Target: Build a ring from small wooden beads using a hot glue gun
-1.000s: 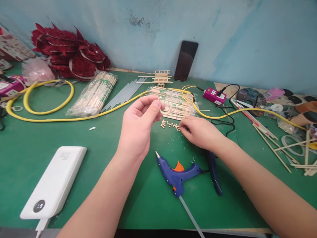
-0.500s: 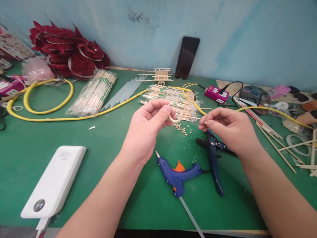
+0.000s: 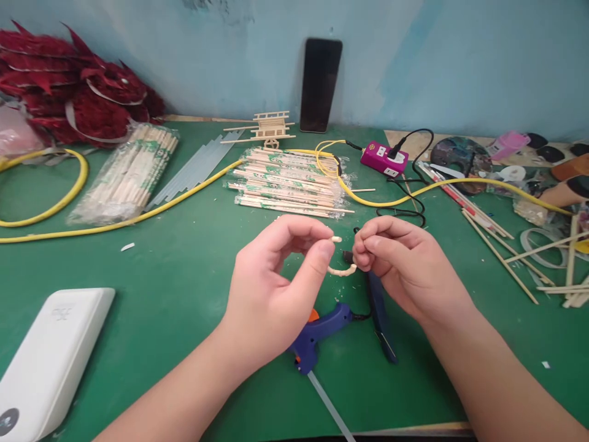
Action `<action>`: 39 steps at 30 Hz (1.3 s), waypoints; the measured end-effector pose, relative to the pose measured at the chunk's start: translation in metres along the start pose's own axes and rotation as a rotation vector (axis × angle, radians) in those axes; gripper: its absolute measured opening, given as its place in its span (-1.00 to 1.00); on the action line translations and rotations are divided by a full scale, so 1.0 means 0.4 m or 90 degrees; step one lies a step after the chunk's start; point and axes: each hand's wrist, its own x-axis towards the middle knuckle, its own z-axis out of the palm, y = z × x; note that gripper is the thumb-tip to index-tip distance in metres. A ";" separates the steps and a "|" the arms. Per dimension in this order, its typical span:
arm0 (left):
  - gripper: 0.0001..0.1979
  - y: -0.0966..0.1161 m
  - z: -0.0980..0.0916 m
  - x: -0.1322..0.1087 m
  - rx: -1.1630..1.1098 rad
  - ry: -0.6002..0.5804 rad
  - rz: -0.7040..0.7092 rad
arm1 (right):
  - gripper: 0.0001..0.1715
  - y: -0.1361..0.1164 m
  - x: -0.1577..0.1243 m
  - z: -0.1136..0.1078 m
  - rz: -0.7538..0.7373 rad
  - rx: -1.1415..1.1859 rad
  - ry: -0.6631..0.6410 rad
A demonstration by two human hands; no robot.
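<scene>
My left hand (image 3: 276, 279) pinches a small curved piece of pale wood segments (image 3: 342, 271), like an unclosed ring, between thumb and fingers. The fingers of my right hand (image 3: 407, 264) are pressed together at the right end of that curve. Whether they touch it or hold something tiny, I cannot tell. Below my hands lies a blue hot glue gun (image 3: 327, 325) with an orange trigger and a clear glue stick (image 3: 329, 402) in its back; my left hand hides its nozzle. A dark blue hand tool (image 3: 381, 322) lies beside it, partly behind my right hand.
Packs of wrapped chopsticks (image 3: 285, 181) and a small wooden cart model (image 3: 272, 127) stand further back. A phone (image 3: 321, 86) leans on the wall. A yellow cable (image 3: 193, 196) crosses the green table (image 3: 175, 325). A white power bank (image 3: 55, 356) lies left, loose sticks (image 3: 501, 258) right.
The view has shifted, so the table things sit further left. My hands have come closer together and lower in the picture, with my right fingers now at the end of the wooden curve.
</scene>
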 end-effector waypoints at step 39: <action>-0.88 -0.034 0.014 -0.023 0.108 -0.020 0.097 | -0.88 -0.008 -0.058 0.030 -0.126 -0.101 0.021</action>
